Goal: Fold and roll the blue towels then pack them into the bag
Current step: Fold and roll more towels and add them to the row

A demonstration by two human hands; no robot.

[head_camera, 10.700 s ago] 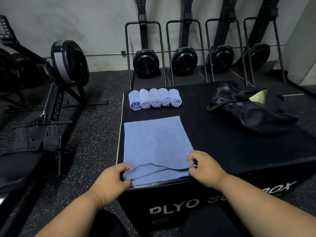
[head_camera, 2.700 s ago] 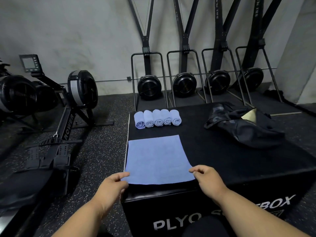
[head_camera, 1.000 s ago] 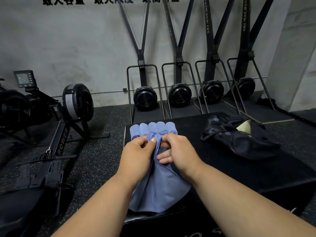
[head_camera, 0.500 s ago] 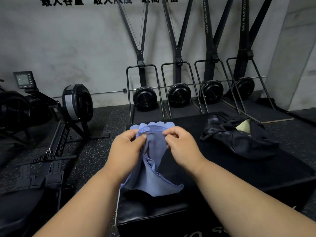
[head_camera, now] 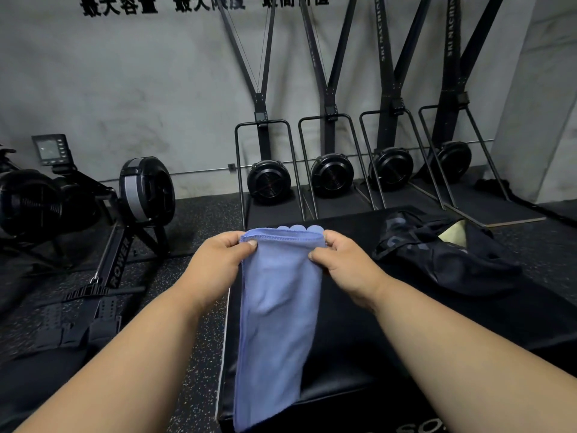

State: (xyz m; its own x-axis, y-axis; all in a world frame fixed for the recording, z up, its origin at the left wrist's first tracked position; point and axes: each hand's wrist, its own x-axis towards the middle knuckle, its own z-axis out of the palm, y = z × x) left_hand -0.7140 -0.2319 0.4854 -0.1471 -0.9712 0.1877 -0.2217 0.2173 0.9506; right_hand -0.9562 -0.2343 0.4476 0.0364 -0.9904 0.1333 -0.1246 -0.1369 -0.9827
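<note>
The towel (head_camera: 278,307) hangs folded lengthwise over the surface (head_camera: 374,323). The left hand (head_camera: 218,264) and right hand (head_camera: 346,264) pinch its top corners. The bag (head_camera: 443,254) lies far right.

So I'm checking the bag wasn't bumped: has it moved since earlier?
No: the bag lies in the same spot on the box's right side.

Both hands pinching blue towel (head_camera: 278,323) (folded)

You can read "ROWER" running along the rail of the rowing machine (head_camera: 120,264), "SKI MACHINE" up the black posts (head_camera: 450,26) by the wall, part-cut black Chinese characters "最大容量" and "最大" on the wall (head_camera: 118,6), and white "SO" on the box front (head_camera: 418,428).
</note>
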